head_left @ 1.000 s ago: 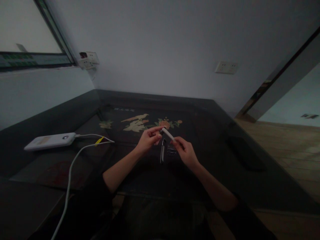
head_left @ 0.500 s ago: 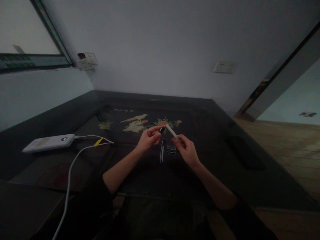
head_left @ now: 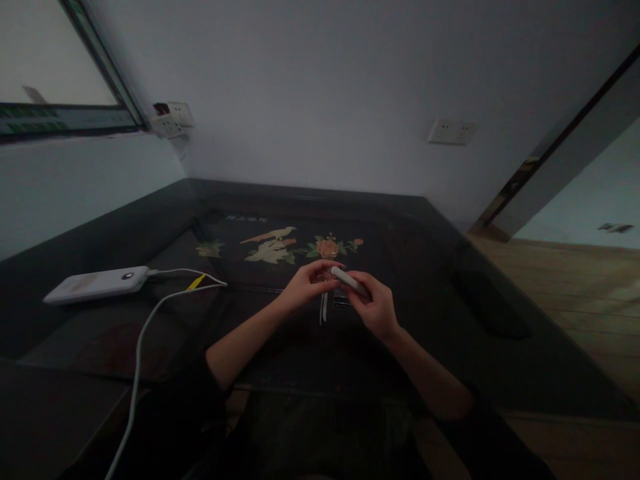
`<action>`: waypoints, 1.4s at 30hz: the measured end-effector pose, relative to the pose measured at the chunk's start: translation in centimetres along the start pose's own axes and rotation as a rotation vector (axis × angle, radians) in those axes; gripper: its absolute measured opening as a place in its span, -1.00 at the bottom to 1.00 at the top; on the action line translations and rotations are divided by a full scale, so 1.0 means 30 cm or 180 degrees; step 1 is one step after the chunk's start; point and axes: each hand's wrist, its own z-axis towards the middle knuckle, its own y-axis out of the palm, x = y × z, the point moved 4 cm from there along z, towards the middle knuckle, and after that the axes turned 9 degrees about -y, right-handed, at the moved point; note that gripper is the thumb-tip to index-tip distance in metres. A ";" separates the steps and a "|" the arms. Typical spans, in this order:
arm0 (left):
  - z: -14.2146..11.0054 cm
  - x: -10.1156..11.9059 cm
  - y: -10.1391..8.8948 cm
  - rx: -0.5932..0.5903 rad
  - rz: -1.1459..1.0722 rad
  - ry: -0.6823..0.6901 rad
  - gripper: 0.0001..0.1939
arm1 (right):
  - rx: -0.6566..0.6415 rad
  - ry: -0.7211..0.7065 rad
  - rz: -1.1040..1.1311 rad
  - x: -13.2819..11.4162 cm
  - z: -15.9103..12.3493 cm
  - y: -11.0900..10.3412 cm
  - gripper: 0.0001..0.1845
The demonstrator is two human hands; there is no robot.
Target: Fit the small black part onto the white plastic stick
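Note:
Over the dark table, my right hand [head_left: 374, 303] is closed around a slim white tube-shaped object [head_left: 347, 279], which tilts up to the left. My left hand [head_left: 306, 285] meets its far end, thumb and fingers bent in a pinch. Whatever lies between those left fingertips is hidden. Below the hands, a thin black-and-white strip-like item [head_left: 324, 310] lies on the table, its upper part covered by my left hand. Beside it is a small clear case [head_left: 342, 300], partly behind my right hand; its contents are too dark to make out.
On the left lies a white power bank [head_left: 97, 285] with a white cable [head_left: 145, 333] bearing a yellow tag [head_left: 196, 283]. A dark flat object [head_left: 493, 307] rests at the right. The table [head_left: 280, 353] meets the wall, where sockets [head_left: 453, 132] are mounted.
Both hands have come closer together and slightly lower. The small black cylinder seen in my left fingers is now out of sight. The white tube-shaped object has moved down and right.

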 end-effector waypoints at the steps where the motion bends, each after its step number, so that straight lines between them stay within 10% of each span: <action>1: -0.002 0.003 0.002 -0.0008 0.0061 0.0020 -0.62 | -0.0049 -0.0064 -0.0035 -0.001 -0.001 0.001 -0.75; 42: -0.003 -0.024 0.015 -0.0126 0.0342 -0.0195 -0.73 | 0.0172 -0.0551 -0.0126 -0.019 0.006 -0.029 -0.78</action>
